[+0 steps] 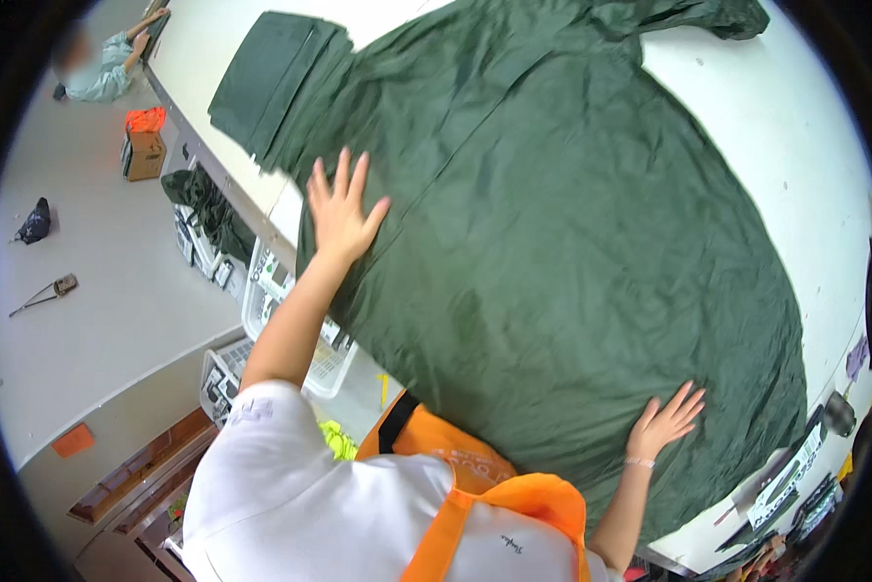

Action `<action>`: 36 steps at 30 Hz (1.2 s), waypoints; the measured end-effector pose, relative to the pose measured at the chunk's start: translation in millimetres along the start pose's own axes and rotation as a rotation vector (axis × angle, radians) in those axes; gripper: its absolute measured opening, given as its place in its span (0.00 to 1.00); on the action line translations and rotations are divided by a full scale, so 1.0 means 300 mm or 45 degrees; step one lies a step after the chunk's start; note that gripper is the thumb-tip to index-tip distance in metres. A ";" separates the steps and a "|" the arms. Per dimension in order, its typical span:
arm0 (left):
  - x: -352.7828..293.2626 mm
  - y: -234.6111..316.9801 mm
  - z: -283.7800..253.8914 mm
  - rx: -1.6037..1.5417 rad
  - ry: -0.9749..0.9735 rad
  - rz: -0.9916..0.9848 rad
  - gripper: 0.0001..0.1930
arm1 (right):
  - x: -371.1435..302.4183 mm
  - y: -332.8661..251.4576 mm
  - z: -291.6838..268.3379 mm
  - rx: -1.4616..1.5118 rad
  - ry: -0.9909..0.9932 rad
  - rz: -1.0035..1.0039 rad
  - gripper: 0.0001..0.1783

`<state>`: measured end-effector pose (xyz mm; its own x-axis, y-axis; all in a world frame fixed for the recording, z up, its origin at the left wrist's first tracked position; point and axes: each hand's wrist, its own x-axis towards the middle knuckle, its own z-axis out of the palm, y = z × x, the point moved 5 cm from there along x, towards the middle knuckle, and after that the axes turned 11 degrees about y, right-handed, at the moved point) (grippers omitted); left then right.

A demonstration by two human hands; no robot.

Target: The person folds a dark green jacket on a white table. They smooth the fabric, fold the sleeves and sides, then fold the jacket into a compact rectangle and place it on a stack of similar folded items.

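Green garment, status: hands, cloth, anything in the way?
Left hand and right hand open, resting on green garment. Garment spread, wrinkled, over white table. Possible obstruction: folded green fabric at upper-left edge.

A white table (775,116) bears a wrinkled dark green garment (562,252), spread broadly beneath the fingers (342,177) of the left hand (343,221) and right hand (660,427). Folded dark green cloth (273,82) lies on the table just beyond the left hand's fingers.

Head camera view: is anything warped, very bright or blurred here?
In the head view, black corners frame the picture and the white table bows along its right edge, looking bright; the co-worker at upper left has a blurred head; the dark green fabric shows creases, and the left hand and right hand have distinct fingers.
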<state>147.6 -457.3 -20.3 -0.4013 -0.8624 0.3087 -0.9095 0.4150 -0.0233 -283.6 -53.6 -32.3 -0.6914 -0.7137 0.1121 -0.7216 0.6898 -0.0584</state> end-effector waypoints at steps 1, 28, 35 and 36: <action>0.046 0.010 0.026 -0.016 0.033 -0.004 0.37 | 0.052 0.007 0.005 -0.011 0.015 -0.010 0.34; -0.453 -0.462 -0.188 -0.642 0.619 -0.926 0.22 | -0.135 -0.430 0.012 0.068 0.120 -0.360 0.33; -0.760 -0.155 0.036 -1.358 0.135 -1.232 0.39 | -0.118 -0.449 -0.001 0.066 0.153 -0.350 0.34; -0.769 -0.185 0.039 -1.033 -0.199 -1.448 0.42 | -0.121 -0.446 -0.003 0.077 0.165 -0.341 0.34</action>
<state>289.3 -284.8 -101.5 0.4455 -0.8355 -0.3217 -0.4471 -0.5190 0.7285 -161.9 -119.8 -27.7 -0.4686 -0.8452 0.2571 -0.8812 0.4677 -0.0685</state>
